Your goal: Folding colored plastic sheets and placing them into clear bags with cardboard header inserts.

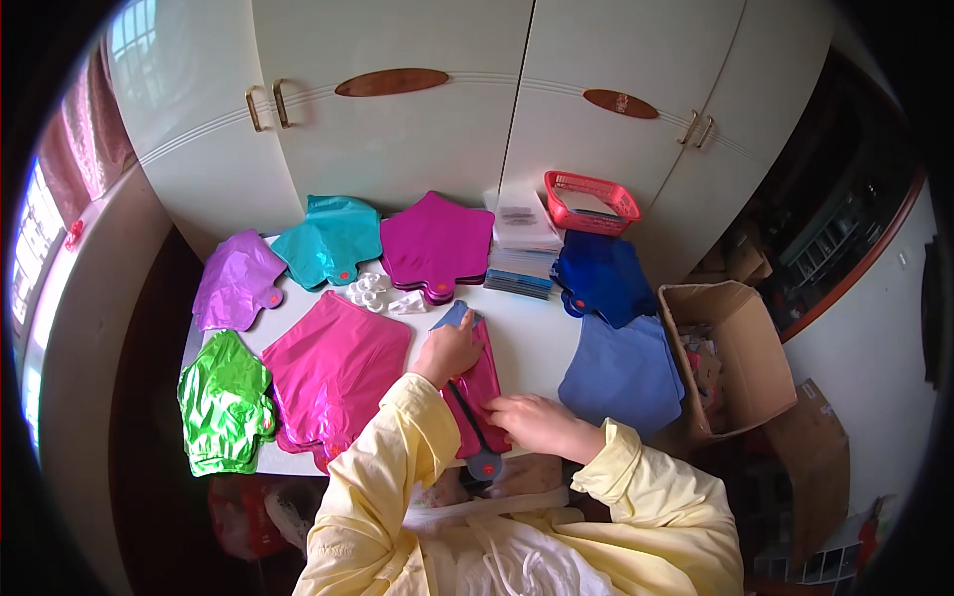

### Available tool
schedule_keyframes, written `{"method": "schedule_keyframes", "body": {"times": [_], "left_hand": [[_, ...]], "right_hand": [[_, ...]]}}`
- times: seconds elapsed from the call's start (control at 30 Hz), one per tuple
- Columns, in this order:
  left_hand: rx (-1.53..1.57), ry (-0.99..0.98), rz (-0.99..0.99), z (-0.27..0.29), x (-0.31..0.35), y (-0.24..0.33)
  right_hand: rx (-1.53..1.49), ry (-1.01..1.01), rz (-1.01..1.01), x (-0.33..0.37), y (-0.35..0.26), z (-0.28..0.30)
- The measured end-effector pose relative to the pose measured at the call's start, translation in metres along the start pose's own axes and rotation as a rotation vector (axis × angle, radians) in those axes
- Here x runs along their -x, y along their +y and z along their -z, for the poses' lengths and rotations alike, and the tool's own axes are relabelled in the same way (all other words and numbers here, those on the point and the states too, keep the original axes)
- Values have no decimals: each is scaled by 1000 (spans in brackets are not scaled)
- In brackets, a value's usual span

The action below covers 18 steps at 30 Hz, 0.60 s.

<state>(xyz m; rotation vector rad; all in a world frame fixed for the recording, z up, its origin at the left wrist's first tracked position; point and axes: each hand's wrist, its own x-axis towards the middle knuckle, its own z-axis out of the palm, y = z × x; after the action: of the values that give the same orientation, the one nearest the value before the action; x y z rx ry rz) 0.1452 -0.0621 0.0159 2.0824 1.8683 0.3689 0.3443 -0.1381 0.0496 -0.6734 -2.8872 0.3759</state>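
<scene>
A long, narrow, folded bundle of glossy magenta foil (482,375) lies mid-front on the white, smooth worktop (542,343), a dark strip running lengthwise along it, a blue-grey corner at its far end and a rounded grey tab with a red spot at its near end, reaching the worktop's front edge. Left hand (447,353) on its upper part, index finger extended, the others curled; right hand (537,422) at its lower right side, fingers loosely bent and touching the foil. Cannot tell whether either hand pinches or only presses. Seven piles of thin film around, broad and angular, several with rounded tabs: crinkled, mirror-bright green foil pile (224,402); satiny violet foil pile (237,278); creased teal foil pile (330,238); smoother purple-magenta foil pile (437,238); large, shiny hot-pink foil pile (338,363); glossy navy foil pile (608,278); flat, matte periwinkle film pile (624,377). Small white curled pieces (368,288) cluster behind the hot-pink pile, too jumbled to count. Two containers: one red latticed plastic basket (628,206), holding a pale flat piece; one open brown cardboard box (750,353), right of the worktop, holding jumbled card-like scraps.
</scene>
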Motion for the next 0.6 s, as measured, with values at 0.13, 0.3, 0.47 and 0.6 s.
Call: {"method": "schedule_keyframes", "body": {"times": [0.13, 0.3, 0.47, 0.6], "left_hand": [[-31, 95, 1, 5, 13, 8], [-102, 84, -190, 10, 50, 19], [-158, 238, -375, -12, 90, 4], [-139, 334, -233, -19, 86, -11]], "right_hand": [[0, -92, -85, -3, -4, -13], [-72, 141, -70, -1, -14, -17], [-53, 138, -113, 1, -22, -12], [12, 168, -135, -1, -23, -24]]}}
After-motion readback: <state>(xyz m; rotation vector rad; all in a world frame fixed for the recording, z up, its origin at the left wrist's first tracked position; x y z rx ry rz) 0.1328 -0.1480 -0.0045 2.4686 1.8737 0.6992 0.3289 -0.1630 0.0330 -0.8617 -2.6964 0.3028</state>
